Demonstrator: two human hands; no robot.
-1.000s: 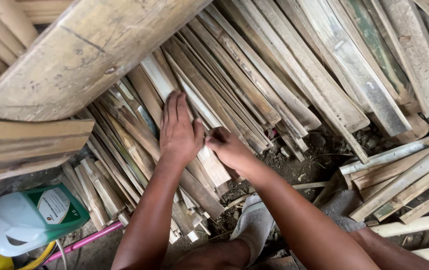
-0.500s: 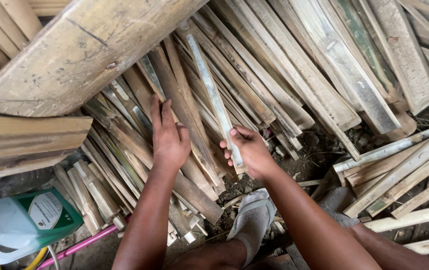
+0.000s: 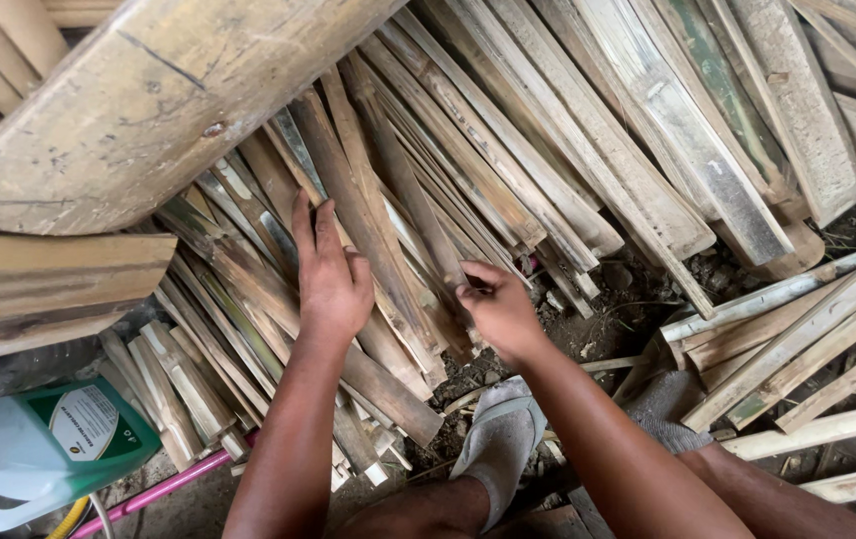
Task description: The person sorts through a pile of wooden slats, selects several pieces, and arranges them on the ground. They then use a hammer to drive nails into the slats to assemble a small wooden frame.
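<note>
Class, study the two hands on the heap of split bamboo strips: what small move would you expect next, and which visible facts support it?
Probably the right hand draws one strip out of the heap towards the person. Its fingers curl at the near ends of the bamboo strips, while the left hand lies flat on neighbouring strips, seemingly steadying them. Whether a strip is already gripped cannot be told.

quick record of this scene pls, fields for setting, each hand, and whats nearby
setting: ground heaped with split bamboo slats, seen from above
left hand: flat on the slats, fingers spread
right hand: fingers curled at the slat ends; grip unclear
beam: thick, slanting across upper left
jug: white with green label, lower left
pink rod: beside the jug
foot: grey sock, between the arms
</note>
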